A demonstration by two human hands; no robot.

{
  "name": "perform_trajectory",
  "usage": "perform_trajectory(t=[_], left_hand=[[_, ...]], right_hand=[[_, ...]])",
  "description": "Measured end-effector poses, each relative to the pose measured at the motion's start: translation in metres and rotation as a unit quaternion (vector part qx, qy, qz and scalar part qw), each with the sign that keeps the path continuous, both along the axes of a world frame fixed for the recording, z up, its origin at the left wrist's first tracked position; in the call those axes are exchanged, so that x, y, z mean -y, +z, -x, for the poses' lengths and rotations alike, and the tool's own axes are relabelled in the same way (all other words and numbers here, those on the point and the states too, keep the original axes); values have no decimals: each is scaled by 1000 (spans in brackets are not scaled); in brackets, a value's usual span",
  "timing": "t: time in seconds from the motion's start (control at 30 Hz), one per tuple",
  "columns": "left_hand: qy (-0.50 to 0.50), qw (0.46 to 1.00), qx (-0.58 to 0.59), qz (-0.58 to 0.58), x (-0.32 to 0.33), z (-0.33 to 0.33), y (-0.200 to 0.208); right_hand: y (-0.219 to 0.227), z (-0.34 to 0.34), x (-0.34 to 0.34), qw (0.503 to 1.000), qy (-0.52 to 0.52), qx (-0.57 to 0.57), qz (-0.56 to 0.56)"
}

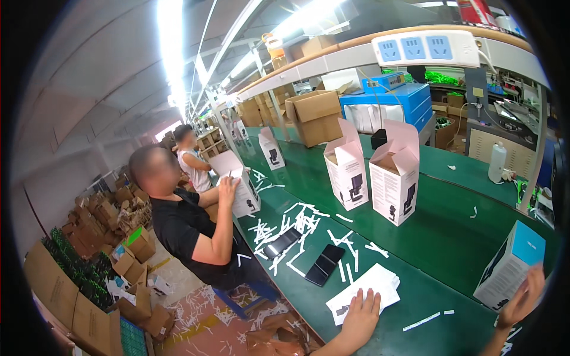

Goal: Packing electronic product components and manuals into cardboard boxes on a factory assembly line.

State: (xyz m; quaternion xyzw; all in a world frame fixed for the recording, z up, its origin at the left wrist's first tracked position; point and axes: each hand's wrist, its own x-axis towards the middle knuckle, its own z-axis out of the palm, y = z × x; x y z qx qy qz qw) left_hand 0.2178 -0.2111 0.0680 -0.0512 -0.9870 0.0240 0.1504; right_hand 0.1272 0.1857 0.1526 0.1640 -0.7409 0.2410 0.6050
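My left hand (361, 317) lies on a pile of white printed leaflets (383, 283) at the table's near edge, fingers stretched out. At the far right my right hand (522, 296) is raised against a closed white box (504, 273) with a blue top, its fingers extended along the near side. Whether it presses on the box, I cannot tell. Left of the leaflets lie a black phone (325, 264) and a second dark phone (282, 243). Two open white boxes, one (349, 175) left of the other (392, 184), stand upright beyond, flaps raised.
White paper strips (303, 219) litter the green table (439, 237). On the left, a seated co-worker (196, 225) handles another open white box (244, 199). A cardboard box (314, 118) and a blue machine (392, 104) stand behind; a power strip (424, 48) runs along the shelf.
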Motion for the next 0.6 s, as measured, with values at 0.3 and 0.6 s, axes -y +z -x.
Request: perform_trajectory(t=[0.3, 0.6], left_hand=[[-54, 998, -3, 37, 21, 13, 2], [-37, 999, 15, -10, 36, 40, -18]], right_hand=[[24, 43, 188, 919, 278, 278, -8], [-13, 213, 288, 823, 256, 498, 99]])
